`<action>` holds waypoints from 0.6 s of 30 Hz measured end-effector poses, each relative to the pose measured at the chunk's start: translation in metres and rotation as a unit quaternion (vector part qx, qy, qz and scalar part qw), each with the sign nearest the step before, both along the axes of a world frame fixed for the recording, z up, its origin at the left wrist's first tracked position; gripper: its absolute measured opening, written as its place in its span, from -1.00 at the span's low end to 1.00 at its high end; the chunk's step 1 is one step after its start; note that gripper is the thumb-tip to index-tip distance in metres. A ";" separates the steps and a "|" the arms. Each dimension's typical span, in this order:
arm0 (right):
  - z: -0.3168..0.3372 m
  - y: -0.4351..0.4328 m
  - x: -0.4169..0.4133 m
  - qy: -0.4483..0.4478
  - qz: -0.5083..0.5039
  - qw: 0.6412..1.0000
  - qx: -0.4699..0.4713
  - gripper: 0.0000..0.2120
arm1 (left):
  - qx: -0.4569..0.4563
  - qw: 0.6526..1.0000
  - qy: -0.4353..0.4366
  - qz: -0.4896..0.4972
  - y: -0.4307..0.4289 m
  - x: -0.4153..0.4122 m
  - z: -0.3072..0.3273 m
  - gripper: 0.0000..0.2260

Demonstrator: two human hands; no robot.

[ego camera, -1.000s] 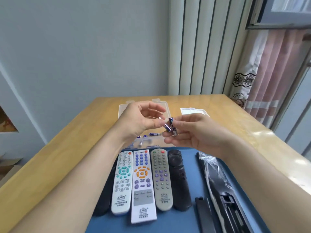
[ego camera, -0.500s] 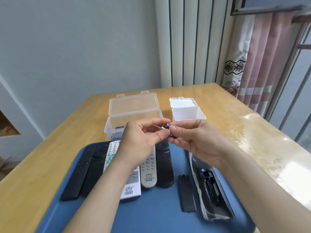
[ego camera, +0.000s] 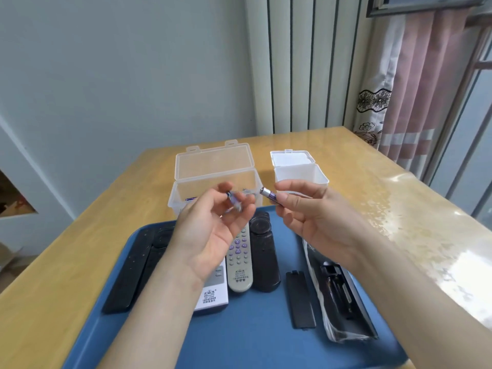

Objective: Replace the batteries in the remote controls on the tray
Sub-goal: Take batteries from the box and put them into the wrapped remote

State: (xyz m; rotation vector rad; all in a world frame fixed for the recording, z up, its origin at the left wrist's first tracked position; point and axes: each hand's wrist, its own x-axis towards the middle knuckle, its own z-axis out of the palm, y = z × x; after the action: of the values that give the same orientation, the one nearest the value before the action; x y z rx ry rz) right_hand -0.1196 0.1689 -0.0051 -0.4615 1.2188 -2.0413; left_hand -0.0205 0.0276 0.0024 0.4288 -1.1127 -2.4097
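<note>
Head view: our right hand [ego camera: 316,222] pinches a light, slick battery [ego camera: 269,195] endwise; our left hand [ego camera: 213,230] seemingly pinches a second battery [ego camera: 234,202].

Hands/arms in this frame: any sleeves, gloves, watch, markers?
Both are bare. The left hand and right hand wear no gloves. The left forearm and right forearm show no sleeves down to the frame's bottom edge. There is no watch, strap or marker on either wrist. The left hand is motion-blurred, so a ring there cannot be ruled out.
</note>
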 end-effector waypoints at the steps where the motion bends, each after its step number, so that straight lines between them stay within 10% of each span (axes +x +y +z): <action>1: -0.001 -0.001 0.001 0.002 0.003 1.000 0.001 -0.77 | -0.006 1.000 -0.022 -0.008 0.001 0.001 -0.001 -0.83; 10: 0.009 0.000 0.006 0.143 0.011 0.982 0.125 -0.83 | -0.327 0.943 -0.059 0.004 0.009 0.000 -0.006 -0.78; 12: 0.015 0.012 -0.003 0.335 -0.035 0.886 0.319 -0.65 | -0.373 0.924 -0.084 0.022 0.009 -0.001 -0.007 -0.84; 15: 0.015 0.025 -0.006 0.528 -0.044 0.599 0.601 -0.49 | -0.446 0.886 -0.129 0.017 0.014 -0.001 -0.009 -0.92; 18: 0.007 0.020 0.008 0.556 0.028 0.496 0.666 -0.57 | -0.483 0.863 -0.145 -0.004 0.023 -0.002 -0.013 -0.95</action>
State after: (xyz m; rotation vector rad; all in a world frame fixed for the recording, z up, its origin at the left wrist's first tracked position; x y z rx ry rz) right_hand -0.1112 0.1890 0.0014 -0.9298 2.8874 0.0951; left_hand -0.0222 0.0502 -0.0104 0.4206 -2.2380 -1.4960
